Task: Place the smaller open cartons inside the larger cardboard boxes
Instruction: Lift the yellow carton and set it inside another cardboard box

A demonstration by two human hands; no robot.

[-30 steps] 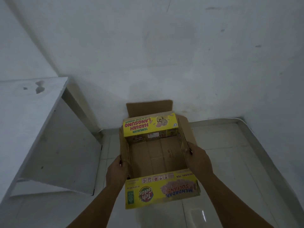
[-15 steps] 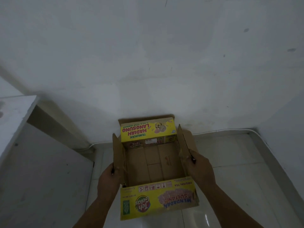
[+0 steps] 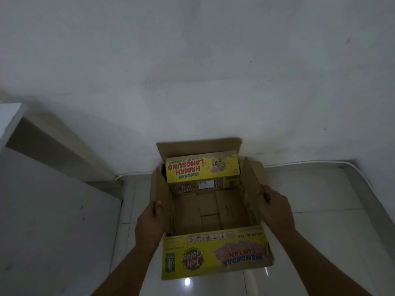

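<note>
1. The person holds an open yellow-printed carton by its two side flaps, at about 6 o'clock in the head view, above the tiled floor and close to the white wall.
2. The left hand is closed on the carton's left flap, thumb on the flap's edge; the right hand is closed on the right flap, fingers wrapped behind it.
3. The carton's inside is bare brown cardboard; nothing lies in it. Its near flap hangs toward 6 o'clock, and its far flap stands up at 12 o'clock.
4. Behind that far flap, at 12 o'clock, a plain brown cardboard panel rises against the wall. I judge it to be a flap of a larger box, but the pictures do not show that box's body, so I cannot tell whether the carton is already going into it.
5. As a judgement: this carton is in hand and near its target, but not yet seated or let go. What is left is lowering it in, releasing both flaps, and handling any further cartons, none of which is in view.
6. A white slab leans at 9 o'clock, apart from the carton.
</note>
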